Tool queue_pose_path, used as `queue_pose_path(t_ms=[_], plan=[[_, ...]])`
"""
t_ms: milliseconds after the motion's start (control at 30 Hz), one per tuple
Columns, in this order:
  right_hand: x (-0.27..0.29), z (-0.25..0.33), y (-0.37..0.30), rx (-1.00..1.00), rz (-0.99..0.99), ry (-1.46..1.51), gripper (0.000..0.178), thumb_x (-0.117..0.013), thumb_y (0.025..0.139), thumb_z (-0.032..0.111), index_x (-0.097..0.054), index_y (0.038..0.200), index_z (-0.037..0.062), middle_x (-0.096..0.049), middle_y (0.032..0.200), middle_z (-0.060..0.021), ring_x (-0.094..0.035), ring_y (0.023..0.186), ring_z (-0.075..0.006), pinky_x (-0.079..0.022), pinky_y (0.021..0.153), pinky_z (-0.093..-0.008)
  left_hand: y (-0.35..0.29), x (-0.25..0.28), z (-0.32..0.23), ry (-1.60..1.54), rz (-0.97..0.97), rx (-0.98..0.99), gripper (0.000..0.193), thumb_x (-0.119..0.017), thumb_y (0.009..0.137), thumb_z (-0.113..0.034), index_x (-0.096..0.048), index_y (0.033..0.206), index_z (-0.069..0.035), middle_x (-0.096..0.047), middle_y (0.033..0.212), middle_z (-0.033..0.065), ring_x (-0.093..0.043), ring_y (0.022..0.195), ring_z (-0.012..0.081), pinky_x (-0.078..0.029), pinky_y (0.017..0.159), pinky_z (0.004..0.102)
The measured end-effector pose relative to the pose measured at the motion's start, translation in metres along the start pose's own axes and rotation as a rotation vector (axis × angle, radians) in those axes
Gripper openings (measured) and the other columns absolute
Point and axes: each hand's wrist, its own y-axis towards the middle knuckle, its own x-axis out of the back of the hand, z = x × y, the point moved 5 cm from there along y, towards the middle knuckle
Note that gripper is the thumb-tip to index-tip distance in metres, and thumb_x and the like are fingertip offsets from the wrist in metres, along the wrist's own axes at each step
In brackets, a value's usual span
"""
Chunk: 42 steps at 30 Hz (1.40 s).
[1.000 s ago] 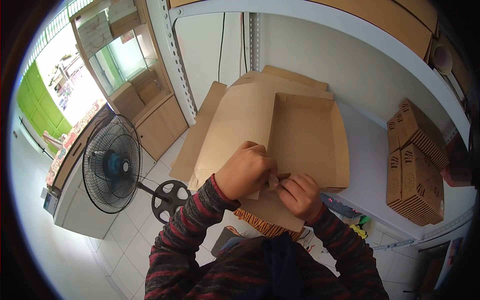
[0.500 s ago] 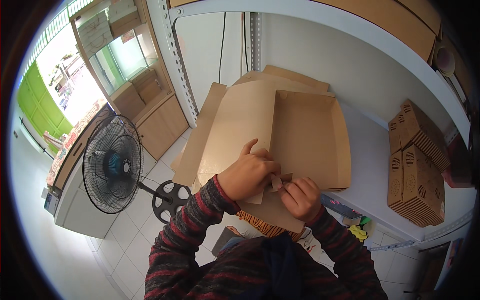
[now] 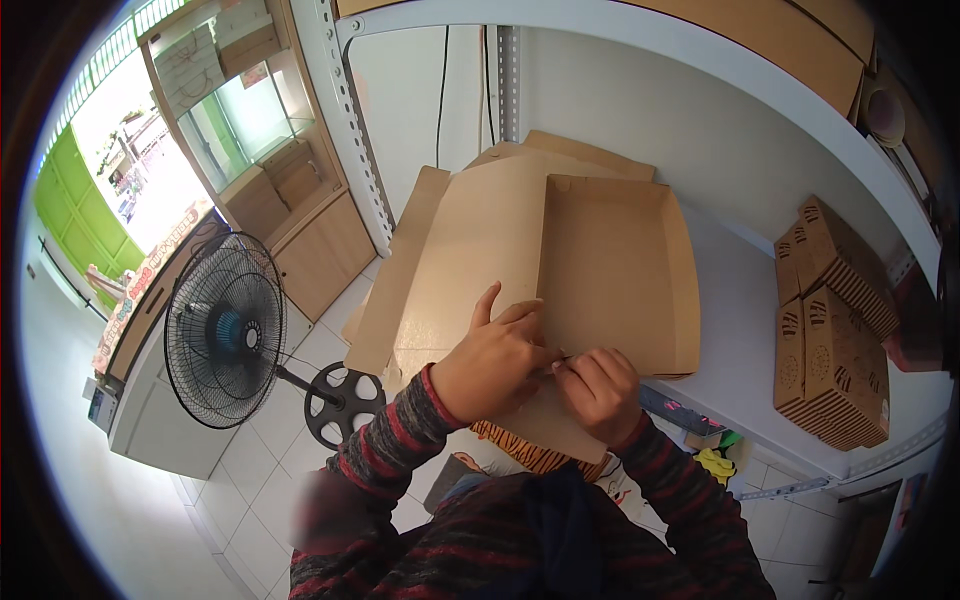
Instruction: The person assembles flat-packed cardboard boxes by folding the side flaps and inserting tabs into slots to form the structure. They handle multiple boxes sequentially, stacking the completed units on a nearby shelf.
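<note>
A brown cardboard box (image 3: 615, 270) with raised walls lies open in front of me, its flat lid panel (image 3: 470, 240) spread out to the left. At the box's near left corner, my left hand (image 3: 500, 355) pinches the cardboard, with a couple of its fingers raised and stretched forward. Close beside it, my right hand (image 3: 603, 393) has its thumb and fingertips pressed together on the same corner. The small corner flap between the hands is mostly hidden by fingers. A near flap (image 3: 565, 425) sticks out toward my body.
Flat cardboard sheets (image 3: 400, 275) lie under the box on a white shelf (image 3: 735, 300). Stacks of folded printed cartons (image 3: 830, 350) stand at the right. A metal rack beam (image 3: 640, 18) crosses above. On the left are a standing fan (image 3: 235, 330) and a glass-fronted cabinet (image 3: 250, 120).
The small corner flap that showed between my fingertips is now mostly covered. My left fingers reach farther forward, and my right hand has shifted slightly up along the corner.
</note>
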Motion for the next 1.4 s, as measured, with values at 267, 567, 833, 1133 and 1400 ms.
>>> queue_pose_path(t_ms=[267, 567, 833, 1133, 1400], plan=[[0.008, -0.011, 0.011, -0.313, 0.02, 0.073, 0.021, -0.071, 0.071, 0.005, -0.066, 0.091, 0.0013, -0.058, 0.087, -0.007, -0.057, 0.079, -0.0252, -0.047, 0.065, -0.0355, 0.005, 0.0, 0.001, -0.054, -0.063, 0.12, 0.027, -0.072, 0.072, -0.01, -0.07, 0.099, -0.009, -0.067, 0.104, 0.0099, -0.057, 0.116, 0.024, -0.022, 0.113, 0.0583], [0.01, -0.016, 0.019, -0.282, 0.193, 0.069, 0.013, -0.072, 0.076, 0.014, -0.063, 0.078, 0.0055, -0.058, 0.081, -0.0057, -0.055, 0.079, -0.0254, -0.04, 0.075, -0.039, 0.009, 0.002, 0.0, -0.049, -0.138, 0.097, 0.016, -0.068, 0.073, -0.006, -0.068, 0.089, -0.008, -0.068, 0.093, 0.007, -0.061, 0.104, 0.0234, -0.032, 0.109, 0.0544], [-0.004, -0.019, 0.013, -0.271, 0.277, 0.157, 0.007, -0.066, 0.079, 0.009, -0.061, 0.077, 0.0044, -0.059, 0.077, -0.0087, -0.057, 0.076, -0.0281, -0.038, 0.073, -0.0402, 0.013, -0.011, 0.011, -0.316, -0.233, 0.048, 0.026, -0.067, 0.073, -0.005, -0.056, 0.097, -0.006, -0.065, 0.076, 0.0083, -0.063, 0.091, 0.0287, -0.035, 0.106, 0.0508], [-0.002, -0.015, 0.014, -0.227, 0.276, 0.103, 0.008, -0.061, 0.081, 0.007, -0.058, 0.074, 0.0055, -0.057, 0.073, -0.0086, -0.057, 0.074, -0.0269, -0.04, 0.074, -0.0412, 0.007, -0.008, 0.011, -0.315, -0.178, 0.078, 0.036, -0.07, 0.079, -0.011, -0.052, 0.11, -0.006, -0.064, 0.101, 0.0099, -0.057, 0.11, 0.0296, -0.027, 0.111, 0.0548], [0.037, -0.06, 0.007, -0.311, 0.163, -0.27, 0.006, -0.056, 0.081, 0.005, -0.062, 0.082, 0.0057, -0.06, 0.078, -0.0088, -0.06, 0.082, -0.0251, -0.041, 0.084, -0.0433, -0.054, 0.044, 0.006, -0.253, -0.28, 0.275, 0.065, -0.083, 0.07, -0.022, -0.053, 0.126, -0.009, -0.057, 0.132, 0.0095, -0.036, 0.14, 0.0349, -0.019, 0.115, 0.0571]])
